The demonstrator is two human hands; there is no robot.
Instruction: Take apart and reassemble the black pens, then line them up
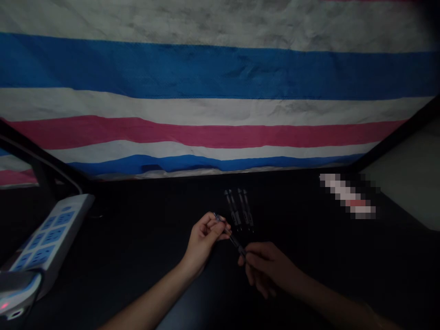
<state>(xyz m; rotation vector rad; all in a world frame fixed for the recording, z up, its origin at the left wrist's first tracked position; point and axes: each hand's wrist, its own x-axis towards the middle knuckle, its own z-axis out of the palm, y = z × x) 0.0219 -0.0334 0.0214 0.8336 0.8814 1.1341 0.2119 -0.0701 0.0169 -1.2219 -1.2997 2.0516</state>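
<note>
Between my two hands, a dark pen point(234, 240) is held slantwise above the black table. My left hand point(206, 234) pinches its upper end, where a pale tip pokes out past the fingers. The lower end is gripped between thumb and fingers of my right hand point(264, 263); the other fingers curl below. Just beyond my hands, several similar dark pens point(244, 208) lie side by side on the table, pointing away from me. Dim light hides the finer details of the pens.
A white power strip point(55, 233) with blue sockets and a plugged-in cable stands at the left. A pixelated pale and red item point(347, 196) lies at the right back. Striped blue, white and red sheeting point(220, 73) hangs behind the black table point(137, 201).
</note>
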